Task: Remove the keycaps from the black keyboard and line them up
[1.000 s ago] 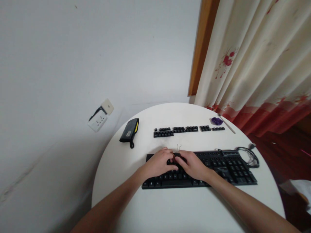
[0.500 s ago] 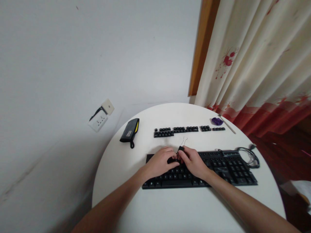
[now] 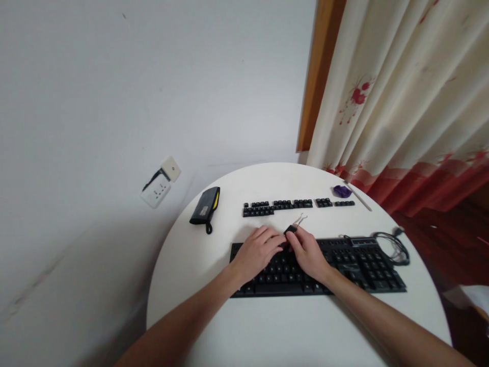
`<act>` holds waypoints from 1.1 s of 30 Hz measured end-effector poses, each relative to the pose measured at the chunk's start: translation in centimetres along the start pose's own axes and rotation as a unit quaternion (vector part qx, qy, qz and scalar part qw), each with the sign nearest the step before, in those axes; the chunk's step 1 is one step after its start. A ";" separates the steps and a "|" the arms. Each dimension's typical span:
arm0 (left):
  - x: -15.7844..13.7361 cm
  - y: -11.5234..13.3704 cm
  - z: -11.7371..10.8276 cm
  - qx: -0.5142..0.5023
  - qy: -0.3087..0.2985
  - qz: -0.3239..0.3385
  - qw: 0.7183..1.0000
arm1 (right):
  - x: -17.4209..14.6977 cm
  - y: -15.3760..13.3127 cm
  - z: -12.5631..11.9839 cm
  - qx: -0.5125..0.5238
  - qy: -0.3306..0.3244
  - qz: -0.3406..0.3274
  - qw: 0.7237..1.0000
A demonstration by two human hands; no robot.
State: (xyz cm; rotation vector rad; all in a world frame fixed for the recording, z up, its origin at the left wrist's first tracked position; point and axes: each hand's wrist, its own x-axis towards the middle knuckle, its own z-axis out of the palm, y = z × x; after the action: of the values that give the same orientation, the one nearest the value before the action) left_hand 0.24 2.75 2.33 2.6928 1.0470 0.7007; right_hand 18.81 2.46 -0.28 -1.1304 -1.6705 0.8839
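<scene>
my right hand (image 3: 310, 254) gripping a black-handled wire tool (image 3: 291, 229) at lower centre, my left hand (image 3: 255, 253) bent close by, its hold I cannot tell, both over the keyboard (image 3: 346, 267), lower centre-right, loose keycaps (image 3: 303, 204) near mid-frame

Bare white tabletop (image 3: 282, 331) lies between the 2 forearms (image 3: 194, 311) on the near side, each forearm barring its own flank. Over the keyboard (image 3: 351, 267), the left hand (image 3: 255, 253) and right hand (image 3: 310, 256) fill the middle. Past it, an open strip fronts the loose keycaps (image 3: 282, 205), narrowed by the wire-ended tool (image 3: 291, 229). Another lane separates the case (image 3: 204, 206) from the keycaps. The coiled cable (image 3: 405, 259) crowds the keyboard's right end.
</scene>
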 end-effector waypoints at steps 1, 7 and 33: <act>0.0 0.0 0.0 0.011 0.003 0.003 1.000 | 0.0 0.0 0.0 -0.002 0.002 -0.002 1.000; 0.0 0.1 -0.4 0.054 0.006 0.020 0.998 | -0.1 -0.1 0.0 0.001 -0.005 -0.017 1.000; 0.4 -2.3 0.0 -0.014 0.124 -0.107 0.986 | 0.4 0.1 0.1 0.041 0.050 0.029 0.997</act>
State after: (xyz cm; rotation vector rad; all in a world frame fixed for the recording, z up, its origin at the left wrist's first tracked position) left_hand -0.82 4.71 1.75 2.4643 1.3487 1.0170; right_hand 18.65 2.86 -0.28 -1.1537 -1.5135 0.9101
